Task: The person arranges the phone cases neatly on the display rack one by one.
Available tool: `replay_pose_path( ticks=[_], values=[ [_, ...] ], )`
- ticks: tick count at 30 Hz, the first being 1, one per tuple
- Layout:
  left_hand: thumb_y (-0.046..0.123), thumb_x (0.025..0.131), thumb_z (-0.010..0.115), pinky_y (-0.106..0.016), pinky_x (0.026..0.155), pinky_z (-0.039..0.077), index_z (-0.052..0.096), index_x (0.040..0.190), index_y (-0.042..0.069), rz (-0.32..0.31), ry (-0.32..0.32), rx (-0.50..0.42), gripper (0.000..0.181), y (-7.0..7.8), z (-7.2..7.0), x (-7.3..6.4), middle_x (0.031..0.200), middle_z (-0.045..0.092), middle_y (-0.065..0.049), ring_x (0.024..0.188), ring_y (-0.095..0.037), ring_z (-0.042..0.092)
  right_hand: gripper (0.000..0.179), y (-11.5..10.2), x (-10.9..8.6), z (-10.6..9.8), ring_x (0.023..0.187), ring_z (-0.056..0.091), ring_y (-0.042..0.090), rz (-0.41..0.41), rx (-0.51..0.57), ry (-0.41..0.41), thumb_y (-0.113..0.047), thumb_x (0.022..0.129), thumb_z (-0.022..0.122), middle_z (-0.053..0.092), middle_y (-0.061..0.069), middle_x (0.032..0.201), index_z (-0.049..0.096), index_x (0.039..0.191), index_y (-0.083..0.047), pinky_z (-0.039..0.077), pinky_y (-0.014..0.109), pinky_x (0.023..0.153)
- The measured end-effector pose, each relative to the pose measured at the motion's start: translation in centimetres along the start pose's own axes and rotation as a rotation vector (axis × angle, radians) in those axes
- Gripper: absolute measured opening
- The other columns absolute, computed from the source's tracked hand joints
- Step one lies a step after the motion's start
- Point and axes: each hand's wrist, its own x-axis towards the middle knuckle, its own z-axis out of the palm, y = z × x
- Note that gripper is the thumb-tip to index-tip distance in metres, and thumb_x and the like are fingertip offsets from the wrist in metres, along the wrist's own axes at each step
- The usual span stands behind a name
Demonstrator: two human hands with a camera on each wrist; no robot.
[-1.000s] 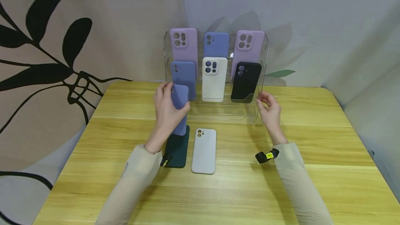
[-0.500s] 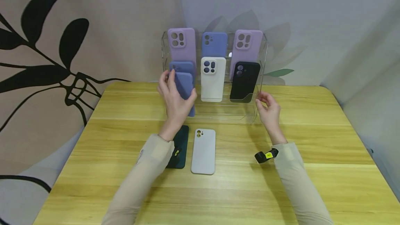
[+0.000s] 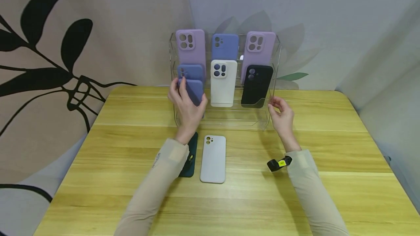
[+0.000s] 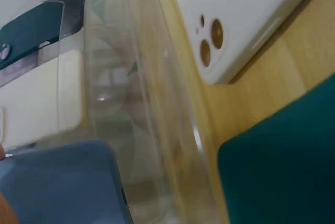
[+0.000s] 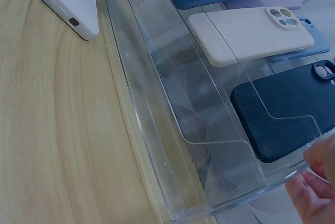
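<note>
My left hand (image 3: 187, 110) grips a blue phone case (image 3: 195, 91) by its sides at the front left of a clear stepped display stand (image 3: 229, 124). The case leans in front of another blue case (image 3: 194, 70) on the tier behind. In the left wrist view the held case (image 4: 63, 182) is close to the clear front panel; its lower end in the stand is partly hidden by my hand in the head view. Fingers of my right hand (image 3: 283, 116) pinch the stand's right side edge, beside the black case (image 5: 285, 111).
A white case (image 3: 224, 86) stands mid-tier, with lilac cases (image 3: 191, 52) and a blue one (image 3: 225, 48) above. On the wooden table (image 3: 249, 199) lie a light grey case (image 3: 213, 161) and a dark green case (image 3: 189, 163), partly under my left wrist. A wall rises behind.
My left hand has carried the blue case up and forward from above the green case to the stand's front tier, then lowered it slightly. My right hand has stayed at the stand's edge.
</note>
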Motion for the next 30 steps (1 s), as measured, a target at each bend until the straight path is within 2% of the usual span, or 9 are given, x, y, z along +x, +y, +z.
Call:
replay_pose_path(
  ticks=[8,16,25,30],
  values=[
    [0.010,0.072,0.074,-0.048,0.099,0.032,0.042,0.133,-0.003,-0.017,-0.029,0.042,0.070,-0.4,0.5,-1.1,0.136,0.029,-0.022,0.120,-0.037,0.029,0.023,-0.1,0.0,0.0,0.087,0.057,0.010,0.001,0.010,0.000,0.014,0.085,0.057,0.060,0.034,0.101,0.055,0.107,0.021,0.046,0.004,0.071],
    [0.012,0.073,0.073,-0.049,0.099,0.033,0.043,0.132,-0.002,-0.060,-0.029,0.099,0.068,-0.2,0.8,-1.8,0.134,0.031,-0.024,0.121,-0.037,0.030,0.024,-0.1,0.0,0.0,0.088,0.056,0.010,0.000,0.012,-0.001,0.016,0.084,0.056,0.060,0.034,0.101,0.055,0.107,0.021,0.046,0.004,0.071],
    [0.013,0.074,0.073,-0.050,0.102,0.029,0.042,0.133,-0.002,-0.069,-0.058,0.142,0.068,-0.2,0.9,-2.5,0.135,0.030,-0.023,0.123,-0.038,0.029,0.023,0.0,0.0,0.0,0.089,0.059,0.021,-0.021,-0.007,0.006,0.013,0.085,0.057,0.060,0.034,0.100,0.056,0.107,0.020,0.046,0.004,0.071],
    [0.012,0.074,0.073,-0.051,0.100,0.031,0.042,0.133,-0.001,-0.073,-0.062,0.148,0.068,-0.3,0.9,-2.9,0.135,0.030,-0.023,0.123,-0.039,0.029,0.022,0.1,0.0,0.1,0.089,0.059,0.024,-0.026,-0.018,0.005,0.014,0.085,0.057,0.061,0.033,0.101,0.056,0.106,0.020,0.046,0.004,0.071]
  ],
)
